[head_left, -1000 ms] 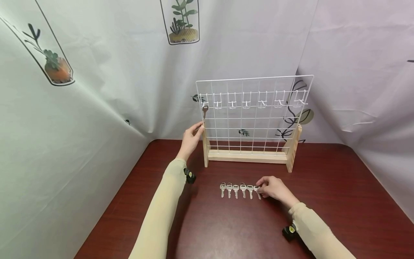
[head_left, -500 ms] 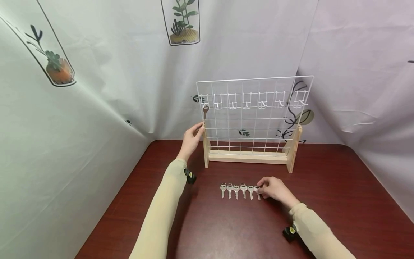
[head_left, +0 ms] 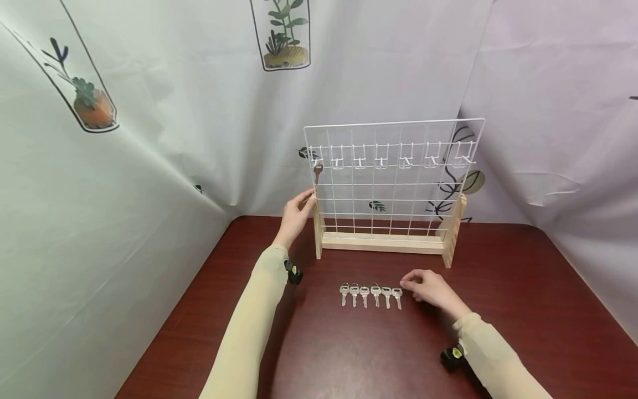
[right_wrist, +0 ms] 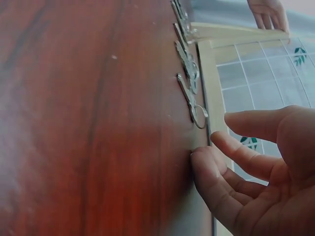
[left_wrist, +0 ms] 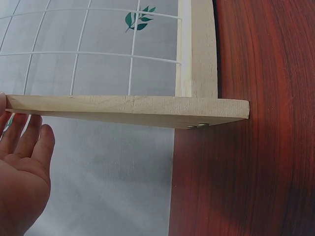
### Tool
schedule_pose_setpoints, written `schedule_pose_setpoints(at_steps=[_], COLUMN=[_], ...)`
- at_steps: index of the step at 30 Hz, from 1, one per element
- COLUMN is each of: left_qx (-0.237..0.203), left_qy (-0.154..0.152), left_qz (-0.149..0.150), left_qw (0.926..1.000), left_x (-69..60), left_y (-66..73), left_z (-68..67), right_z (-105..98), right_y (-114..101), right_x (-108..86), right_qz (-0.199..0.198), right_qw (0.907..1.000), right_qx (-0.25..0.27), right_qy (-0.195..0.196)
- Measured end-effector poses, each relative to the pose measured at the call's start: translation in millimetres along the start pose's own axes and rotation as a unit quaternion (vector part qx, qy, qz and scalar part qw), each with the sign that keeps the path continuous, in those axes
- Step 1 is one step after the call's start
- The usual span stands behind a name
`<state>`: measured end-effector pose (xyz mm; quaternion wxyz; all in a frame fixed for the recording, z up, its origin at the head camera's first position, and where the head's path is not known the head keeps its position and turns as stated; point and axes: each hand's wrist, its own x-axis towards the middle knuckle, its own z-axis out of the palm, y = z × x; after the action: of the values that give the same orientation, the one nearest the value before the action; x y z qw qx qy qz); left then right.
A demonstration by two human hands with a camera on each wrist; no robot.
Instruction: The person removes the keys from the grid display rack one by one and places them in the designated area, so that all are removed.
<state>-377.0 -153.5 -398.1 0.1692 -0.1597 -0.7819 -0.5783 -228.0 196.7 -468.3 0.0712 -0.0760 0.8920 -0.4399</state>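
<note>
My left hand [head_left: 294, 216] holds the top of the left wooden upright [left_wrist: 123, 104] of a white wire-grid rack; in the left wrist view its fingers [left_wrist: 44, 142] lie along the far side of the wood. Several silver keys lie in a row on the table in front of the rack. Just beyond the rightmost key [head_left: 397, 296] hovers my right hand [head_left: 431, 289], touching no key. The right wrist view shows its thumb and fingers apart, holding nothing, near a key with a ring [right_wrist: 189, 101]. A brownish key [head_left: 318, 173] hangs from the leftmost hook.
White hooks [head_left: 381, 163] line the upper part of the grid. The rack's wooden base [head_left: 381, 243] stands toward the back of the dark red table [head_left: 324, 354]. Behind hangs a pale plant-print cloth [head_left: 199, 111].
My right hand has let go of the rightmost key and shifted a little to the right, leaving that key in full view. My left hand keeps its hold on the upright.
</note>
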Motion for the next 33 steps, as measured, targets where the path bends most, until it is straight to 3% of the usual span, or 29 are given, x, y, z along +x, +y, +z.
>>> schedule_pose_setpoints(at_steps=[10,18,25,33], left_qx=[0.003,0.003,-0.005,-0.005], left_qy=[-0.004,-0.009,-0.011,-0.025], left_qz=[-0.003,-0.006,-0.001,-0.017], left_qw=[1.0,0.9999,0.9999,0.9995], left_x=[0.5,-1.3,2.1,4.1], left_y=[1.6,7.4,3.3,1.2], left_z=[0.2,0.8,0.6,-7.6], right_z=[-9.0,-13.3,-21.1,-25.8], right_y=[-1.5,-11.9,-31.3,-58.8], right_x=[7.3,16.4,29.9,43.7], right_qz=[0.011,-0.004,-0.031,-0.061], right_qw=[0.9988,0.9931,0.9885,0.9839], right_qx=[0.048,0.117,0.148,0.164], right_qy=[0.003,-0.003,0.006,0.035])
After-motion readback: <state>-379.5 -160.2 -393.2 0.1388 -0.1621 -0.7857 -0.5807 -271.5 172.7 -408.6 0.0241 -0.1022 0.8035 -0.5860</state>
